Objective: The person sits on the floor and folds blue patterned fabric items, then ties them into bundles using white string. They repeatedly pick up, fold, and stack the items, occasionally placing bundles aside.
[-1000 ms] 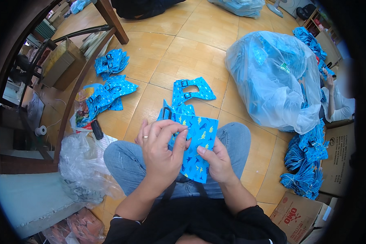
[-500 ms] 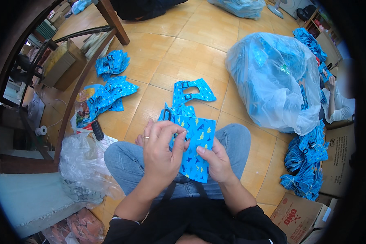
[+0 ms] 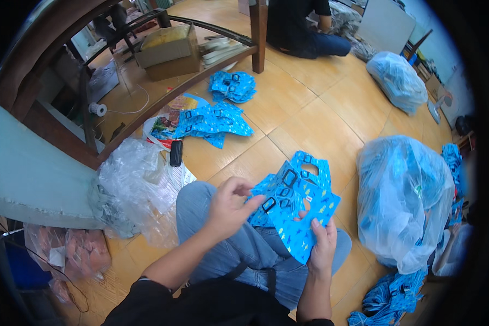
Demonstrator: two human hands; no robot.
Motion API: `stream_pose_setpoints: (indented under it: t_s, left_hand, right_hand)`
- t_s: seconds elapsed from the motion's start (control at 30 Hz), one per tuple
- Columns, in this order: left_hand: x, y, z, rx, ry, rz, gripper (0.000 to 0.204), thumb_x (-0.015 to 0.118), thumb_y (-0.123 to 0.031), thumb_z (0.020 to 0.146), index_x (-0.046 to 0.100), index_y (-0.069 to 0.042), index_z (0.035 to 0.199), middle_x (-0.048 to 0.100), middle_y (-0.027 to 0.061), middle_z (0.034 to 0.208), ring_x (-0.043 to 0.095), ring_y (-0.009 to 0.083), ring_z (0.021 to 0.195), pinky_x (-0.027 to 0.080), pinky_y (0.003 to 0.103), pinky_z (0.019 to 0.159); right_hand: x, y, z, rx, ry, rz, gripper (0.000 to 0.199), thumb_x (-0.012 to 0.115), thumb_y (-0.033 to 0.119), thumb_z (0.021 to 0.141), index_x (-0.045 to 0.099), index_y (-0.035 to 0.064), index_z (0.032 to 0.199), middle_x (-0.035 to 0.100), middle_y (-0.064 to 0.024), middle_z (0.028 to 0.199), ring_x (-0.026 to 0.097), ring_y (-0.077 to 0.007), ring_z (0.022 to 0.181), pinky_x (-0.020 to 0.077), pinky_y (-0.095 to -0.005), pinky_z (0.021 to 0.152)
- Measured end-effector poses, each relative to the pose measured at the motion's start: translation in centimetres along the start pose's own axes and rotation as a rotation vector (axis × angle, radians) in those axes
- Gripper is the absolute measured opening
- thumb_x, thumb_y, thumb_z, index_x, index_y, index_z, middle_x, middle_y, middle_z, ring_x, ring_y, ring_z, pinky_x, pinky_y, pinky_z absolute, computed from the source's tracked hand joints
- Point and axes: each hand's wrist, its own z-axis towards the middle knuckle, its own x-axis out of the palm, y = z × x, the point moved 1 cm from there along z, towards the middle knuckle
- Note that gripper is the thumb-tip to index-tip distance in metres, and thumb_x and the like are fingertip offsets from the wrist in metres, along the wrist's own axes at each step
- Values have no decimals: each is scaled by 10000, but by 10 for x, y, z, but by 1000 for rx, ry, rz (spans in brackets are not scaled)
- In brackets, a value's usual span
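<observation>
A blue printed fabric piece [image 3: 305,224] with yellow and dark-blue figures hangs tilted above my lap. My right hand [image 3: 321,242] grips its lower right edge, thumb on top. Black plastic buckles [image 3: 269,204] sit along its upper left side. Beside them is my left hand [image 3: 233,207], thumb and fingers apart; its thumb tip comes close to the lower buckle, and I cannot tell whether they touch. More blue pieces lie on the floor just past my knees, the far one [image 3: 321,169] showing a cut-out opening, the others partly hidden by the held piece.
Stacks of similar blue pieces [image 3: 214,120] lie at the far left beside a black device [image 3: 175,153] and crumpled clear plastic [image 3: 133,174]. A large filled plastic bag [image 3: 402,201] stands at right. A wooden frame [image 3: 259,38] borders the left; another person [image 3: 299,27] sits at the back.
My view has swung left. My left hand has come off the fabric piece, its fingers spreading. The piece has turned, bringing its buckles into sight, while my right hand keeps hold.
</observation>
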Motion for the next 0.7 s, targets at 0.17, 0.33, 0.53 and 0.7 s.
stream_pose_setpoints:
  t_s: [0.17,0.33,0.53,0.7]
  left_hand:
    - [-59,6,-51,-111,81,157,169,684,-154,843,612,-9,890,634,97,835,638,175,765,496,294,692]
    - [-84,17,-121,-360,476,205,190,655,-202,868,628,-26,934,653,121,830,647,227,736,507,328,665]
    - [-101,41,-198,-508,775,589,271,576,-325,908,648,-64,925,663,166,876,635,344,818,502,411,724]
    - [-103,59,-222,-652,727,668,277,623,-355,856,665,-83,833,677,139,855,643,335,804,505,431,688]
  right_hand:
    - [50,-23,87,36,171,100,391,516,148,935,440,12,1294,627,-155,1107,626,-232,998,536,-364,831]
    - [119,-67,214,84,341,243,446,512,165,938,392,-2,1334,604,-158,1135,612,-215,997,539,-345,773]
    - [94,-119,226,59,-51,-262,445,538,214,939,441,-15,1309,593,-126,1121,599,-218,1003,524,-327,788]
    - [-7,-108,182,-191,14,-496,373,557,193,934,510,26,1264,603,-110,1040,609,-185,929,529,-304,728]
